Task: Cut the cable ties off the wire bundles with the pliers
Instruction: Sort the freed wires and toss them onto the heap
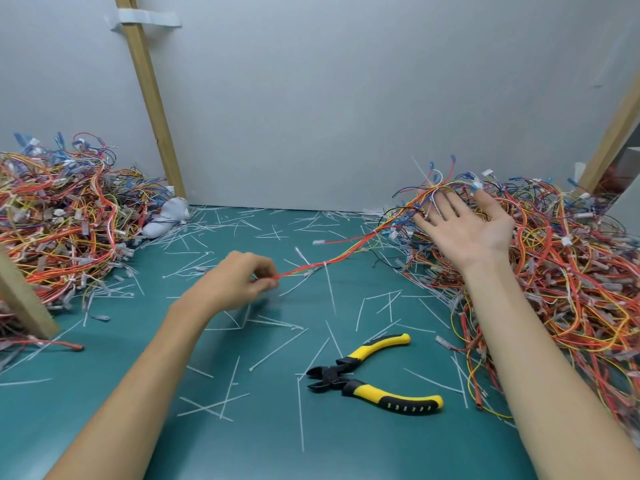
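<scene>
My left hand (pixel 242 280) pinches the near end of a red, orange and yellow wire bundle (pixel 349 249) that stretches up and right across the green mat. A white cable tie (pixel 327 271) hangs around the bundle near its middle. My right hand (pixel 464 223) is held palm up with straight fingers under the bundle's far end, at the edge of the right wire pile (pixel 561 265). The yellow and black pliers (pixel 374 374) lie on the mat with jaws apart, below the bundle, untouched by either hand.
A second big wire pile (pixel 62 220) fills the left side, with a wooden post (pixel 152 98) and a white glove (pixel 166 216) behind it. Several cut white ties (pixel 235 382) litter the green mat (pixel 242 445). A grey wall closes the back.
</scene>
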